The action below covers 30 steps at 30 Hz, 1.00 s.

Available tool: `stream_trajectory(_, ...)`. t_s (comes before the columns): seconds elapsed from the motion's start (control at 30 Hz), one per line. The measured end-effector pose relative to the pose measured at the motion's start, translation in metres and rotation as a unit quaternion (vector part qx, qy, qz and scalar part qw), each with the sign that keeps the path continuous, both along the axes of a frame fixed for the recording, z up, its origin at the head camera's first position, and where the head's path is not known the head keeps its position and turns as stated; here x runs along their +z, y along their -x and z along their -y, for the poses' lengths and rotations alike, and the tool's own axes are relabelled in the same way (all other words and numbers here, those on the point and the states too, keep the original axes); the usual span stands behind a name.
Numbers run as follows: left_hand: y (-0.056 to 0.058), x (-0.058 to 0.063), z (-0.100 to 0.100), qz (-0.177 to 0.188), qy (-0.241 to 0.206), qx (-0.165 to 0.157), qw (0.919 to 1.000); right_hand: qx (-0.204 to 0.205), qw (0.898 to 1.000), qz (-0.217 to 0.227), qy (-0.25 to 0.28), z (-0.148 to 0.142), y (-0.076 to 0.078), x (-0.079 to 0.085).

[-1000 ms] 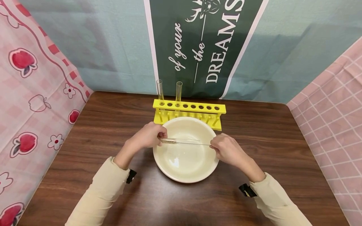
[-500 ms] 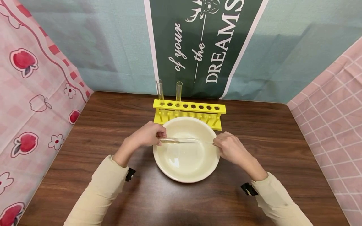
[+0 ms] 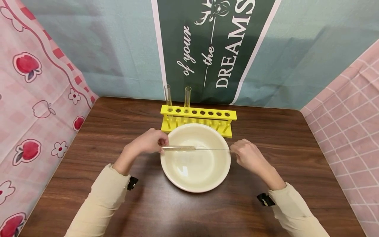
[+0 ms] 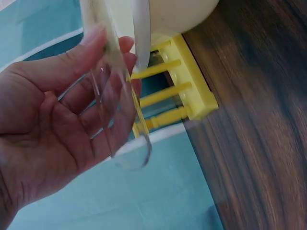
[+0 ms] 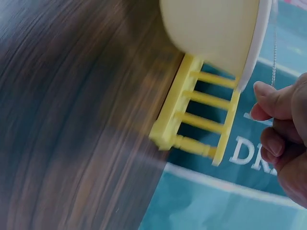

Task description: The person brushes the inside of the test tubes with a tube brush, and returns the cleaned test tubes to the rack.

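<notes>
Over the cream basin (image 3: 195,177), my left hand (image 3: 146,141) holds a clear glass test tube (image 4: 130,155) between thumb and fingers, its rounded end beyond the palm. The tube lies nearly level, its mouth toward the right. Pale bristles of a test tube brush (image 3: 185,148) show along the tube in the head view; whether they are fully inside I cannot tell. My right hand (image 3: 247,154), at the basin's right rim, pinches the brush's thin twisted wire handle (image 5: 274,52) between thumb and forefinger, other fingers curled.
Behind the basin stands a yellow test tube rack (image 3: 214,113) with two upright glass tubes, one of them a tube (image 3: 187,98) near its left part. The basin overlaps the rack's front in view. A blue cloth (image 3: 124,49) hangs at the table's back edge.
My right hand has moved right with the wire handle, and my left hand slightly left with the tube. The bristles have shifted right, away from my left hand.
</notes>
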State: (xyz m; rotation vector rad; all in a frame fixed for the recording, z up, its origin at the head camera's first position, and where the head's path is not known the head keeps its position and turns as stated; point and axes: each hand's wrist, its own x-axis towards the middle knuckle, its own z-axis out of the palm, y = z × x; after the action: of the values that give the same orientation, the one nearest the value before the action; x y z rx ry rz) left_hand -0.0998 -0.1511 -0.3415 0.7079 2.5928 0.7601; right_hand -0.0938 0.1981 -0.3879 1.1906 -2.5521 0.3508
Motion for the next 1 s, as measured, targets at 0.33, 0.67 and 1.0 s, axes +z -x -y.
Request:
stream_trajectory(0.33, 0.0, 0.003, 0.01, 0.007, -0.014, 0.0, 0.9999, -0.013, 1.0, 0.008, -0.003, -0.009, 0.001, 0.004)
stream_trajectory(0.67, -0.001, 0.003, 0.023, 0.015, -0.016, -0.005, 0.9998, -0.027, 1.0, 0.012, -0.012, -0.016, 0.002, 0.002)
stream_trajectory(1.0, -0.003, 0.0, 0.042, 0.031, -0.02, 0.015, 0.9992, -0.035, 0.999, 0.021, -0.02, -0.027, 0.005, 0.003)
